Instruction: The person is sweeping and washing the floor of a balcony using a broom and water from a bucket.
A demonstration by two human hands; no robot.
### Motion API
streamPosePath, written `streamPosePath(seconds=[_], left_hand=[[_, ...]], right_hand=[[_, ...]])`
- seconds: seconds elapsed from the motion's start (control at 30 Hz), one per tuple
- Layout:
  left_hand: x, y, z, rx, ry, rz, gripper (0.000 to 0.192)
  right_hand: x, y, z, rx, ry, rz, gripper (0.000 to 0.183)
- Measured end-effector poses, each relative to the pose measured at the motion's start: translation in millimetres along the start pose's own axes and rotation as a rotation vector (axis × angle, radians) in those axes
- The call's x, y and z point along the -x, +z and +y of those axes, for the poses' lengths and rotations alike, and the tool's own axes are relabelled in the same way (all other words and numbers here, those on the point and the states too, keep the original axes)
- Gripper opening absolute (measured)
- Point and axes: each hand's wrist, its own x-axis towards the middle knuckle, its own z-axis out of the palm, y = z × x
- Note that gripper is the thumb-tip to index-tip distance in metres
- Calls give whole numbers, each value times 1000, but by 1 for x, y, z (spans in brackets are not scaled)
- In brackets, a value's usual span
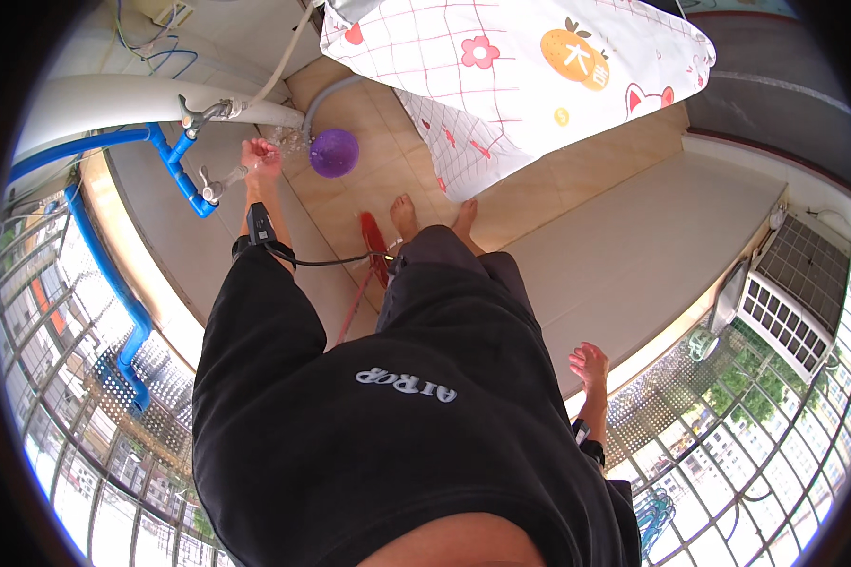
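Observation:
Water runs from a tap on the blue pipe over my left hand, whose fingers look curled, with nothing plainly held. Splashes fly to the right, toward a purple plastic basin on the tiled floor. A second metal tap with a hose fitted to it is just above and to the left. My right hand hangs at my side, low on the right, its fingers slightly apart and empty. Straps with small black devices are around both forearms.
A patterned cloth cover hangs at the top, its lower corner near my bare feet. A red brush or broom head lies by my feet. A grey drain hose runs beside the basin. An air-conditioner unit and window bars are at right.

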Motion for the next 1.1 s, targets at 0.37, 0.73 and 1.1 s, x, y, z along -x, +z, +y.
streamPosePath(seconds=[0.37,0.73,1.1], left_hand=[[136,63,-33,-1672,674,19,31],[220,104,27,-1525,1520,83,16],[191,94,67,-1943,1241,408,25]], right_hand=[[-15,25,-21,46,-35,-71,35],[-43,33,-26,60,-102,-110,40],[-45,29,-8,23,-98,-136,36]])
